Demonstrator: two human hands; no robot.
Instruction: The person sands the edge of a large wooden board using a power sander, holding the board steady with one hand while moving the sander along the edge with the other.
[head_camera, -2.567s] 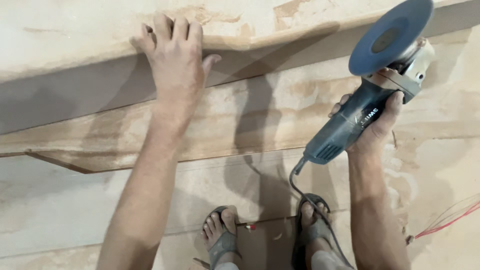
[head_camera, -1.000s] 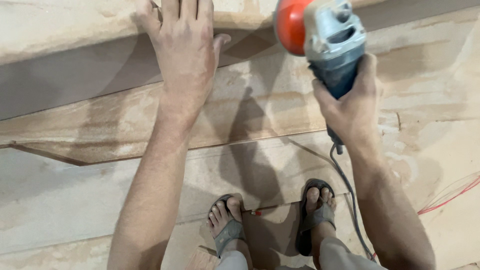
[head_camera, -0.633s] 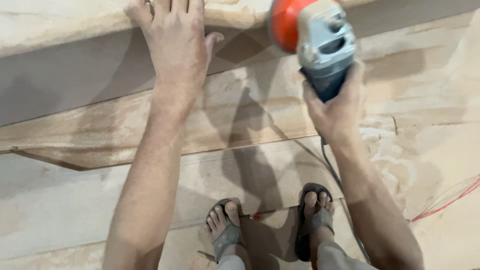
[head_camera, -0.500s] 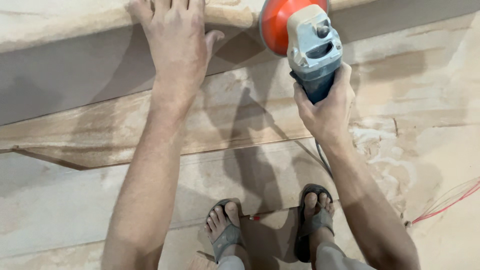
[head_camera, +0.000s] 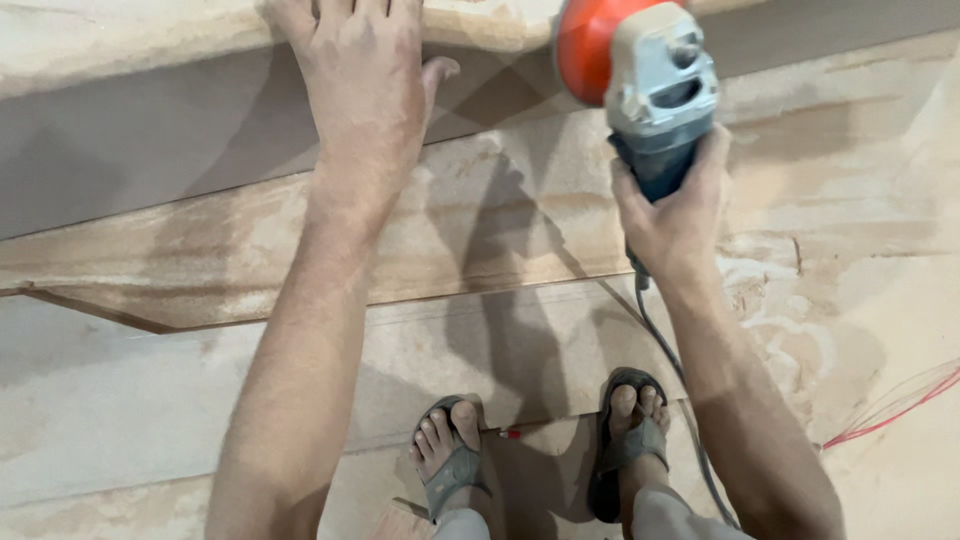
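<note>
My left hand (head_camera: 365, 85) lies flat with spread fingers on the edge of a pale wooden board (head_camera: 140, 40) at the top of the view. My right hand (head_camera: 675, 215) grips the blue body of an angle grinder (head_camera: 650, 85). The tool has a grey metal head and an orange guard. Its disc end presses against the board's front edge, just right of my left hand. The grinder's dark cord (head_camera: 665, 350) runs down past my right forearm.
Stacked dusty wooden panels (head_camera: 200, 260) lie below the board. My two feet in grey sandals (head_camera: 455, 465) stand on a lower panel beside a small red-tipped pencil (head_camera: 507, 434). Thin red wires (head_camera: 900, 400) lie at the right. Sawdust covers the floor.
The grinder was held out at the right with its blue disc face up. It has turned over and come to the board's edge near my left hand, which stayed put.
</note>
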